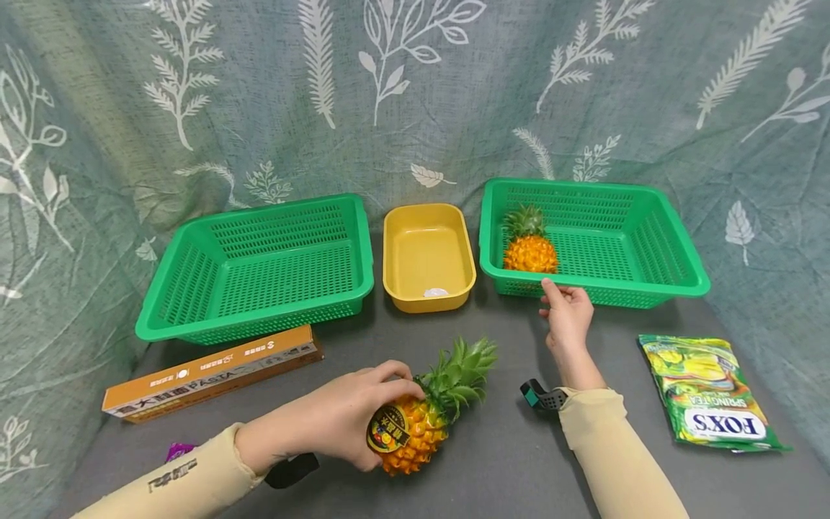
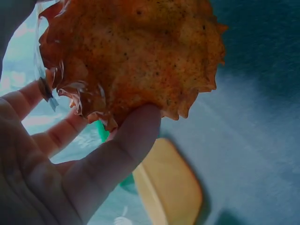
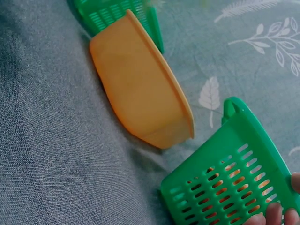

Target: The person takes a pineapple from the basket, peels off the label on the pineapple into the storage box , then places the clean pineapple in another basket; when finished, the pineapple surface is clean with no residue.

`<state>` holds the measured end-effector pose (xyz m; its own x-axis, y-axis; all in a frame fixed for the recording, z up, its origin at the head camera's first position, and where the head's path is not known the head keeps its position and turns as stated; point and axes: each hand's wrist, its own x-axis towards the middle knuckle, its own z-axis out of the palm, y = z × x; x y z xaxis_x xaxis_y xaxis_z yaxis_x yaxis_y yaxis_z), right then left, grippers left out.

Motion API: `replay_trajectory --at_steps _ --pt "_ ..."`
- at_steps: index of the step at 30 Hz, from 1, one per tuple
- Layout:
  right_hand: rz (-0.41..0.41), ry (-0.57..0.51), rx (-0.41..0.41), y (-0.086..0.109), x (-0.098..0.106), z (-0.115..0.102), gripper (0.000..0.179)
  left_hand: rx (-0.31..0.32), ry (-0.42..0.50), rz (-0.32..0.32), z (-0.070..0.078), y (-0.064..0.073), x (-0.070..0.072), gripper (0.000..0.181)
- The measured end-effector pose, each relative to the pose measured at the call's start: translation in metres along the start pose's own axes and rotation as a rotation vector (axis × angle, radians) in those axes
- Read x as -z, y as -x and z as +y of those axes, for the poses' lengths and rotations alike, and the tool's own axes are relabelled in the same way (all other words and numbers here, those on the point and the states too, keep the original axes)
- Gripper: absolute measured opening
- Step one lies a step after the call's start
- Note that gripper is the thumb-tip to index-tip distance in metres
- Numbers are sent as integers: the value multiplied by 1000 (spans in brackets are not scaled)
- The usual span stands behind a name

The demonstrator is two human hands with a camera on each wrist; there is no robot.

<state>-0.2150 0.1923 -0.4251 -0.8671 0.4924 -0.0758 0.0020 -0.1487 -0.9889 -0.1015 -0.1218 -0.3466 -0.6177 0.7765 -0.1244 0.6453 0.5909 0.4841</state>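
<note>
My left hand grips an orange pineapple by its body, thumb and fingers around its side. Its green leaves point to the upper right, and a round black label shows on it. From the left wrist, the pineapple's speckled base fills the upper part of the view, with the thumb pressed at its edge. At the front of the right green basket, my right hand holds the rim, its fingers lying against the slotted outer wall. A second pineapple stands inside this basket, at its left end.
Another green basket stands at the left, with a yellow bin between the two. An orange pasta box lies in front of the left basket. A green Fox's bag lies at right; a purple packet is partly hidden by the left sleeve.
</note>
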Motion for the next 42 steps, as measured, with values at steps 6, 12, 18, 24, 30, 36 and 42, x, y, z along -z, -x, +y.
replay_trajectory --at_steps 6,12,18,24,30,36,42 --pt "3 -25 -21 0 1 -1 19 -9 11 -75 -10 -5 -9 75" --pt "-23 -54 -25 1 1 -2 19 -20 -2 -78 -16 -9 -10 75" --pt "-42 -43 -55 2 1 -3 18 -70 -21 -61 -24 -12 -7 78" --pt "-214 107 -186 5 1 -11 18 -72 -37 -78 -29 -17 -3 83" --pt "-530 342 -139 8 1 -19 18 -63 -39 -111 -33 -22 3 87" --pt "-852 461 171 21 -1 -29 28 -61 -56 -144 -34 -24 7 86" --pt "-1290 772 450 43 -4 -38 69 -72 -72 -159 -34 -26 10 87"
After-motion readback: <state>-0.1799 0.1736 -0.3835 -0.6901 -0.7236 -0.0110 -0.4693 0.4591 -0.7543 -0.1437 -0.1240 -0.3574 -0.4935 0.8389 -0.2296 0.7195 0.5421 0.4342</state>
